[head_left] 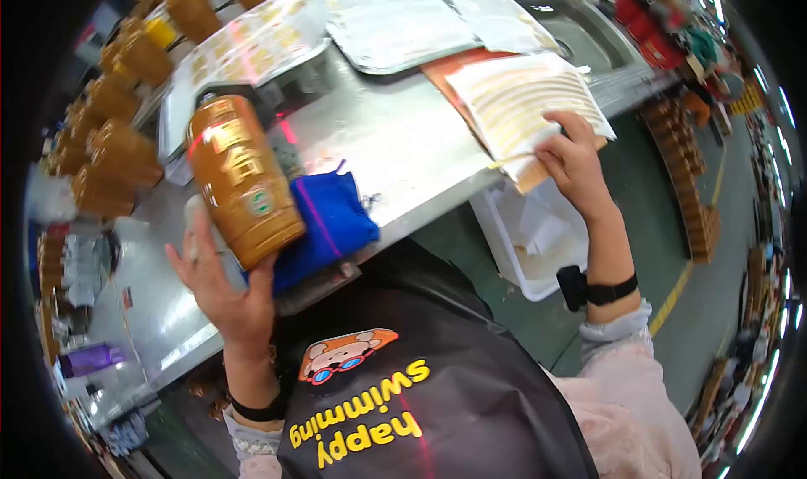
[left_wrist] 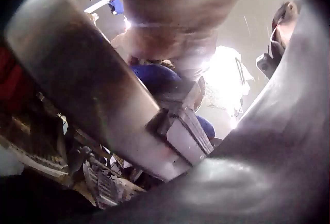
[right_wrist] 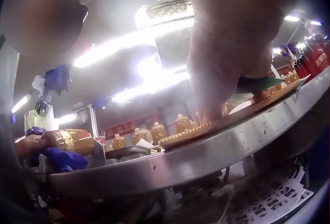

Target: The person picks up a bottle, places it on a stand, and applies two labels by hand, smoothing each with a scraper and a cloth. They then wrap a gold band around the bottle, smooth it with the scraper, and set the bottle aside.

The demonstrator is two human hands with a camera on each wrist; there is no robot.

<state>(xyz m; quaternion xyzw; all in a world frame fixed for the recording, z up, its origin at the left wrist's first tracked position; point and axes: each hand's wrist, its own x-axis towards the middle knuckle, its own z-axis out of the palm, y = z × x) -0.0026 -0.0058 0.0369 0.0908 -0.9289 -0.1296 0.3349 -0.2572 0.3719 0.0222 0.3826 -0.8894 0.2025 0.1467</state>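
The left hand (head_left: 220,285) grasps the amber bottle (head_left: 242,179) from below, neck pointing away over the blue cloth (head_left: 329,220), while the right hand (head_left: 573,161), well apart, apparently pinches the label sheet (head_left: 523,100).

amber plastic bottle with gold label, held (head_left: 242,179): 1 | same amber bottles ranked behind (head_left: 118,100): about 10 (edge blurred) | blue cloth (head_left: 329,218): 1 | white plastic bin (head_left: 528,235): 1
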